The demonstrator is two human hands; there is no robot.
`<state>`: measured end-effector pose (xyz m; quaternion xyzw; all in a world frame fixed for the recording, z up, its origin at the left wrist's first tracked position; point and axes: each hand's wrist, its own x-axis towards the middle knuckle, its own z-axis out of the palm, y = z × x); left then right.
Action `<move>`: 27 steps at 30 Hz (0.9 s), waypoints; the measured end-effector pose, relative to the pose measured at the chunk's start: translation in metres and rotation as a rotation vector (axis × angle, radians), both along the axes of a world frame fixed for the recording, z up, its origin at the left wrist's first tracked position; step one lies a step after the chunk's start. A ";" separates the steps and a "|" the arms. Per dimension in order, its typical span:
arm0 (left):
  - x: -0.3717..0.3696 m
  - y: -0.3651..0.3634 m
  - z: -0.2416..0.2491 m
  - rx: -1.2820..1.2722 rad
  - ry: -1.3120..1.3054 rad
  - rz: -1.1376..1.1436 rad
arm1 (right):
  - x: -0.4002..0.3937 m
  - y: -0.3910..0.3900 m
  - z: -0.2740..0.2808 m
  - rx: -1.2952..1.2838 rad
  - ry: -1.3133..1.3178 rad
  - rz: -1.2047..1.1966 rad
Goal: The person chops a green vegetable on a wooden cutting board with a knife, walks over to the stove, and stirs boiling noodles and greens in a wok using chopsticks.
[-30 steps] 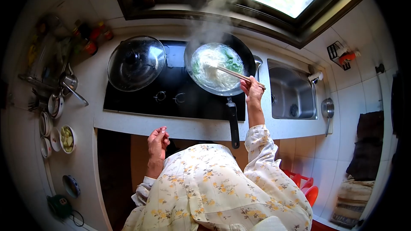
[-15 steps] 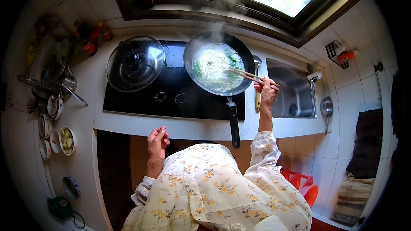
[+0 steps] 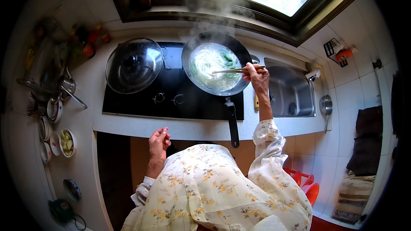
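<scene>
While white noodles (image 3: 212, 60) are steaming unlifted in round black pan (image 3: 240, 48), right fingers (image 3: 251, 67) are gripping wooden chopsticks (image 3: 230, 71), left fingers (image 3: 162, 133) curling empty.

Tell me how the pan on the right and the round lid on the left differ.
The pan is open, with steaming noodles and greens inside; the lid is a dark, shiny cover. The pan has a long black handle pointing towards you, while the lid has a knob near its middle. Both are round and sit over the black cooktop.
</scene>
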<state>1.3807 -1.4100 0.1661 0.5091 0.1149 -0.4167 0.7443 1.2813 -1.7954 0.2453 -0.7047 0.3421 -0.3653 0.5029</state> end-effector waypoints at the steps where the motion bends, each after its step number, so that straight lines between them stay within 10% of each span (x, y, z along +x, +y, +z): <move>1: 0.000 0.002 -0.002 -0.002 0.009 0.014 | 0.001 -0.003 0.003 -0.044 0.009 -0.039; 14: 0.001 0.004 0.001 -0.027 0.002 0.007 | 0.038 -0.026 -0.037 -0.022 -0.218 -0.233; 27: 0.002 0.001 0.003 -0.008 0.000 0.036 | 0.012 0.005 0.005 -0.344 0.144 -0.300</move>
